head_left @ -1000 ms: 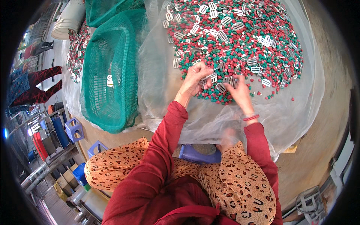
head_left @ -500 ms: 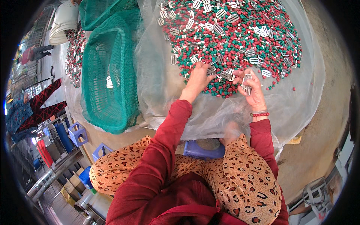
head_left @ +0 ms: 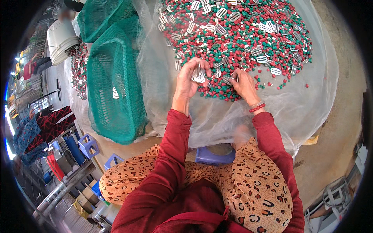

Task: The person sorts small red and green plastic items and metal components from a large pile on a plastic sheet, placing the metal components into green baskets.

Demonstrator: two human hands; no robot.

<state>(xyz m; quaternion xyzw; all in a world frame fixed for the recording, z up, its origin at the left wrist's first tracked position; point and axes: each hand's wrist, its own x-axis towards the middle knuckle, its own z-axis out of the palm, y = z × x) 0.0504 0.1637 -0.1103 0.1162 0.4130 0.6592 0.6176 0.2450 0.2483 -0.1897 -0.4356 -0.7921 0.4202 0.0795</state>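
A wide heap of small red, green and white pellets (head_left: 248, 35) mixed with flat silvery metal buckles (head_left: 221, 12) lies on a translucent mesh sheet (head_left: 307, 105). My left hand (head_left: 188, 79) is closed around a small bunch of the metal buckles (head_left: 199, 74) at the near edge of the heap. My right hand (head_left: 244, 84) rests on the pellets close beside it, fingers curled down into the heap; what it pinches is hidden. A red bead bracelet (head_left: 257, 107) sits on my right wrist. Both arms wear red sleeves.
A green net bag (head_left: 114, 89) lies left of the sheet, with a second pellet heap (head_left: 79, 70) and a white bucket (head_left: 61, 37) beyond. Blue plastic stools (head_left: 88, 145) stand at lower left, another under my patterned trousers. A person in dark red clothing (head_left: 42, 126) sits at far left.
My left hand has lifted slightly and drawn in with buckles gathered in its fingers. My right hand has shifted left along the heap's near edge, closer to the left hand.
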